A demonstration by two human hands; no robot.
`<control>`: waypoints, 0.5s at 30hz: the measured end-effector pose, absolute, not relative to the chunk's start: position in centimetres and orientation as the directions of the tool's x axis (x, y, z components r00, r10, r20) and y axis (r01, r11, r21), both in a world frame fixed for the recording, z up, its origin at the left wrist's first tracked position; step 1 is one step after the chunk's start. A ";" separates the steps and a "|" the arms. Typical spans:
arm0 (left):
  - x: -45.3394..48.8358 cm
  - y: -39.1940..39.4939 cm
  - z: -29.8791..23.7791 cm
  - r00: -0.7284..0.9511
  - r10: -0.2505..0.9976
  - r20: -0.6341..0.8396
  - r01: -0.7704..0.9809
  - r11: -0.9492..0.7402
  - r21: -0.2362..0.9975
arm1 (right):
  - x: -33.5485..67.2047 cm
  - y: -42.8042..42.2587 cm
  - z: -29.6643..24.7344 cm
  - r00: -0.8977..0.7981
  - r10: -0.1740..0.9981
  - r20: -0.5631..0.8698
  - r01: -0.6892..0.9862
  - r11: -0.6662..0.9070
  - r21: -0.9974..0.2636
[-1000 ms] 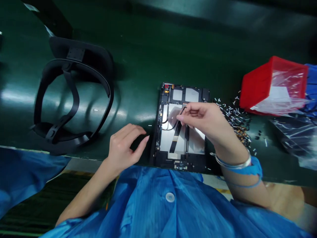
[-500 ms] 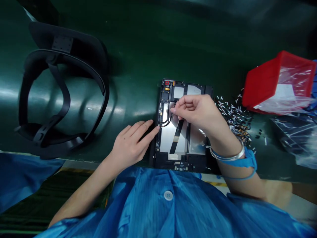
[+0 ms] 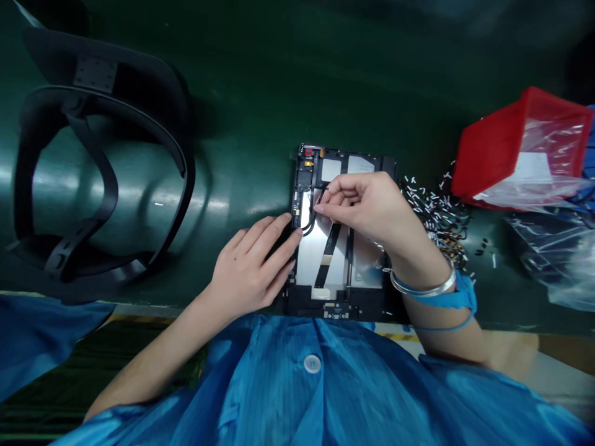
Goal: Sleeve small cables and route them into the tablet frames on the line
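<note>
Far left, a black headband [image 3: 110, 186] sits on the green table [image 3: 242, 124], its lower rim right by the front edge, and a broad stretch of tabletop runs from it to the work. Here's the left hand [image 3: 255, 260], palm down, fingers a little apart, fingertips at the left edge of the opened tablet [image 3: 307, 266]. That tablet lies near the middle, its bottom end tight against the table's front edge, with green surface reaching away beyond its top. Over its left part curves a thin black cable [image 3: 308, 228], and the right hand [image 3: 367, 201] has thumb and forefinger pinched on it, wrist crossing the tablet's right side. Just beside that edge spreads a pile of small cables [image 3: 441, 217], so room is tighter here; then a red bin [image 3: 488, 148], and nearer the front, a plastic bag [image 3: 548, 254].
</note>
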State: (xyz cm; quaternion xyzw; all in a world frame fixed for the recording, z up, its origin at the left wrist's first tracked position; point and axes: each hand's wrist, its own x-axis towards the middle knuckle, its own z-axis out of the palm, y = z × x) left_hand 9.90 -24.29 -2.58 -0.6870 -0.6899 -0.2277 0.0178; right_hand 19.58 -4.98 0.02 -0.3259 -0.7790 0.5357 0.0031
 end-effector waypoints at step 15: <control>9.7 -24.0 -2.6 0.022 0.956 0.292 0.985 -0.071 0.156 | 19.3 -5.8 0.3 -0.741 0.593 -0.316 0.588 0.346 -0.731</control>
